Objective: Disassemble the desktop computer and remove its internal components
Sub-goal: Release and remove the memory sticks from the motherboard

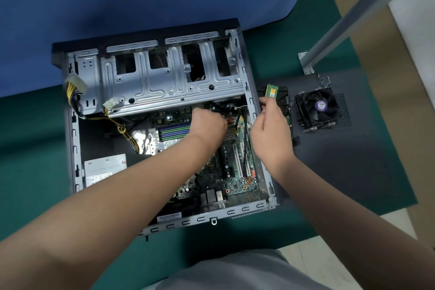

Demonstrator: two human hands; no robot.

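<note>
Right hand [270, 129]: raised over the right wall of the case, thumb and fingertips pinching a green memory module [271, 90] by its near end; module held upright above the side panel.
Left hand [208, 122]: inside the case, fingers curled down onto the motherboard [235, 172]; what they grasp, if anything, cannot be told.
Computer case [77, 160]: lies open on its side on the green mat [35, 183], drive cage [164, 77] at the far end.
Memory slots [174, 129]: just left of the left hand.
Power supply [104, 169]: near left corner of the case.
Side panel [353, 160]: flat on the mat, right of the case.
Cooler fan [316, 107]: resting on the far part of the side panel.
</note>
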